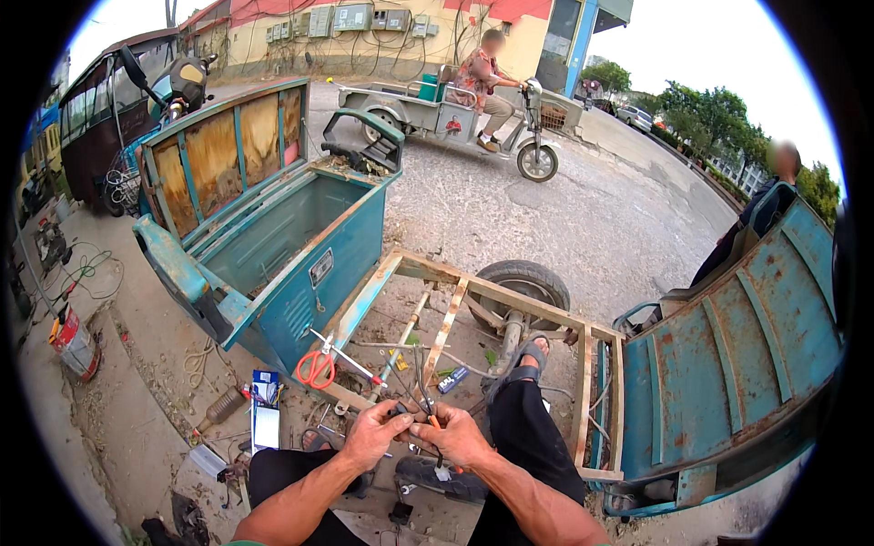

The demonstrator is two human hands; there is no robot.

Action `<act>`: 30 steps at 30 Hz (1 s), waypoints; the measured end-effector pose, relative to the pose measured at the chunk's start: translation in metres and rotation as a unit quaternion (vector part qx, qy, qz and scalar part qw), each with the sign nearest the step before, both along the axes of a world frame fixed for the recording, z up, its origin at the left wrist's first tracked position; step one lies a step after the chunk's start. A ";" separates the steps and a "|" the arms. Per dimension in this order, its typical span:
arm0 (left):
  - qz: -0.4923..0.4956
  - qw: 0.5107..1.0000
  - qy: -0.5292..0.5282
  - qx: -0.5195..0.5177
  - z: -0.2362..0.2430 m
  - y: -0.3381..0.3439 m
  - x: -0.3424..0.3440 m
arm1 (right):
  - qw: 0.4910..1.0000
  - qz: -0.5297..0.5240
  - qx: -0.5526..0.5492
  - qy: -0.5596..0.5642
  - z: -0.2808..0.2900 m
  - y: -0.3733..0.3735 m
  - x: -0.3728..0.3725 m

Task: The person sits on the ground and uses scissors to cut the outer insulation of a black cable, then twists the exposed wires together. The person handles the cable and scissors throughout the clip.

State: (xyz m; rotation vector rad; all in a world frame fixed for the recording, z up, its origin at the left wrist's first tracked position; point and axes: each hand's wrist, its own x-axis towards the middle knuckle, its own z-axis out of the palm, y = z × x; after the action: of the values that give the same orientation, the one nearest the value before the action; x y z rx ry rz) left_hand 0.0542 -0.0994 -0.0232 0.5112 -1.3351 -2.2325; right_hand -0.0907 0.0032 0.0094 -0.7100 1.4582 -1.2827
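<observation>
Your left hand (373, 435) and right hand (453, 439) pinch dark cables (426, 393); wiring work, seemingly. Next move calls for steady, fine control.

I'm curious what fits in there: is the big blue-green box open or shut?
Open: the lid of the box stands raised, its brown underside showing, and the inside walls are visible.

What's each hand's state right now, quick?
Left hand: closed, pinching dark wires between thumb and fingers.
Right hand: closed on the wires too, with a small orange item there; its kind cannot be told.
</observation>
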 end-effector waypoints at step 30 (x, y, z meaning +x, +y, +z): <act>0.024 0.992 -0.022 0.121 -0.004 -0.017 0.004 | 0.997 -0.055 0.047 0.030 0.001 -0.015 0.012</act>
State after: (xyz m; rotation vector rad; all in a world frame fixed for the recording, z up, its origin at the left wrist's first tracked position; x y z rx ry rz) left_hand 0.0583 -0.1159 -0.0275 0.6749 -1.0662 -2.3676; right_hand -0.0782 -0.0119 0.0103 -0.6180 1.6134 -1.2764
